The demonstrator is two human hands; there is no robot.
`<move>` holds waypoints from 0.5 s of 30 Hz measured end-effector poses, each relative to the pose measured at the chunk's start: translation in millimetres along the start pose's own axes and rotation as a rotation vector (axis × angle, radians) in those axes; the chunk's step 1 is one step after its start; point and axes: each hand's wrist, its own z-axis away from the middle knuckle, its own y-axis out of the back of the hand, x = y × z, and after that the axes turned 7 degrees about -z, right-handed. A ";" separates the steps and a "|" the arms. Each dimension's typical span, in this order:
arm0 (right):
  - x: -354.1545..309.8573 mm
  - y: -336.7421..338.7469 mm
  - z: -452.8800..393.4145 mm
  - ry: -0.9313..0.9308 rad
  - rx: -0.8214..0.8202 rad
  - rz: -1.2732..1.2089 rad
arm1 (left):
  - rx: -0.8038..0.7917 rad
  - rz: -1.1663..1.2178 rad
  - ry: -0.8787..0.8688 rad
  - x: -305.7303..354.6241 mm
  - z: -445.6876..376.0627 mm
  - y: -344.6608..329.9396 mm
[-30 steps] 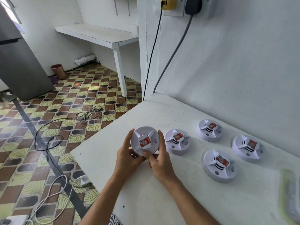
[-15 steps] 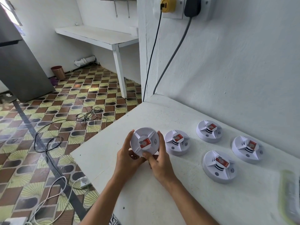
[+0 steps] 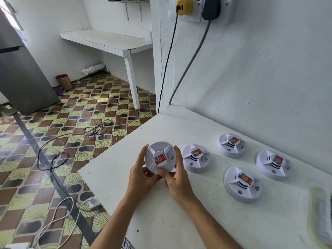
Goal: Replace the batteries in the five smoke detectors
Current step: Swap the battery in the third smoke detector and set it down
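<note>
A red and white sticker with a round emblem is sitting on the centre cap of the held detector (image 3: 160, 157), just left of the frame's middle; its print is too small to read, and a small sound-wave mark is showing to the sticker's right. The detector is a white round disc with raised ribs running out from the cap and dark slots around it. It is being held tilted above the white counter (image 3: 206, 221), its face turned toward the camera. The left hand (image 3: 142, 174) is gripping its left rim, with one finger lying up along the edge and the others curling behind. The right hand (image 3: 177, 178) is gripping the right rim, its thumb pressing on the lower front edge and its fingers (image 3: 178, 155) wrapping the side. Four more detectors of the same kind are lying face up on the counter, all right of centre: one (image 3: 196, 158) just beside the right hand, one (image 3: 231, 145) farther back near the wall, one (image 3: 242, 184) nearer the camera, and one (image 3: 274, 164) toward the right edge. Each is wearing the same red sticker. At the top of the frame, a yellow plug (image 3: 184, 6) and a black plug (image 3: 211, 8) are sitting in a wall socket, their cables hanging down.
</note>
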 end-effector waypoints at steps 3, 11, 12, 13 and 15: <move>0.1 -0.3 0.6 -0.006 0.000 -0.004 | -0.003 -0.006 0.000 -0.5 0.0 0.2; -2.0 5.0 0.3 -0.009 -0.012 -0.005 | -0.010 -0.005 0.006 0.1 -1.0 0.4; -1.6 5.5 0.6 -0.009 -0.022 -0.006 | -0.012 -0.004 0.015 0.1 -1.5 0.5; -0.9 5.9 0.7 -0.009 -0.026 -0.003 | -0.016 -0.003 0.021 -0.1 -1.5 0.8; -1.1 5.9 0.7 -0.003 -0.024 0.000 | -0.022 -0.003 0.020 -0.7 -1.5 1.0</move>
